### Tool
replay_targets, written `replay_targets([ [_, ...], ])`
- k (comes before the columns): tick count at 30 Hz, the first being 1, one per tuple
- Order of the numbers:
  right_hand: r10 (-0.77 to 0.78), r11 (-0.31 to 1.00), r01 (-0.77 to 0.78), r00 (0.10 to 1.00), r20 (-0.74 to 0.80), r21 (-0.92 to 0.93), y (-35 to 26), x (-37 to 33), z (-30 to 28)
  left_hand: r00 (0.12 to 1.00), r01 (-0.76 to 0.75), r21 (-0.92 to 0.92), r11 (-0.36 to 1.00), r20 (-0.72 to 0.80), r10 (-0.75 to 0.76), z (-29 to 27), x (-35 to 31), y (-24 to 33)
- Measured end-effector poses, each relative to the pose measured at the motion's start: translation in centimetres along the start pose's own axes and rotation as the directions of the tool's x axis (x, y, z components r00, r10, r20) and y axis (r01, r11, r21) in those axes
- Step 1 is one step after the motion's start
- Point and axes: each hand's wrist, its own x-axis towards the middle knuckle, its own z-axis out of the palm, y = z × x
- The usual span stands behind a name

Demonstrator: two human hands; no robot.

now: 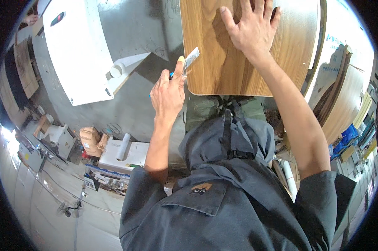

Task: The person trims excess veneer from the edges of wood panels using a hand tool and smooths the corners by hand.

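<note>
A wood-grain board (222, 71) with rounded corners lies in front of me, its near edge just beyond my apron. My right hand (253, 33) rests flat on its top, fingers spread and holding nothing. At the board's left edge, my left hand (169, 94) is closed round a utility knife with a flat silvery blade (192, 57). The blade tilts up and to the right, over the board's edge. Bits of blue handle show between the fingers, and most of it is hidden by the hand. A yellow covering sits on one fingertip.
Left stands a white panel (78, 54) with a white tape roll (117, 70) beside it. A brown paper package (90, 140) and a white box with a rolled tube (123, 146) are at lower left. Curved wooden panels (347, 92) lean at right, near blue material (345, 140).
</note>
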Motion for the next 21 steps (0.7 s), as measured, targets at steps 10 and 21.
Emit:
replay_targets([
  [10,0.015,0.992,-0.015,1.000,-0.002,0.126,0.9,-0.5,0.8,0.993,-0.063,0.054,0.997,-0.092,0.068,-2.9,11.3,0.3],
  [21,0.053,0.988,-0.077,0.982,0.182,0.132,-0.2,-0.1,-0.7,0.976,-0.166,0.045,0.985,-0.133,0.170,-8.0,27.7,-0.8],
])
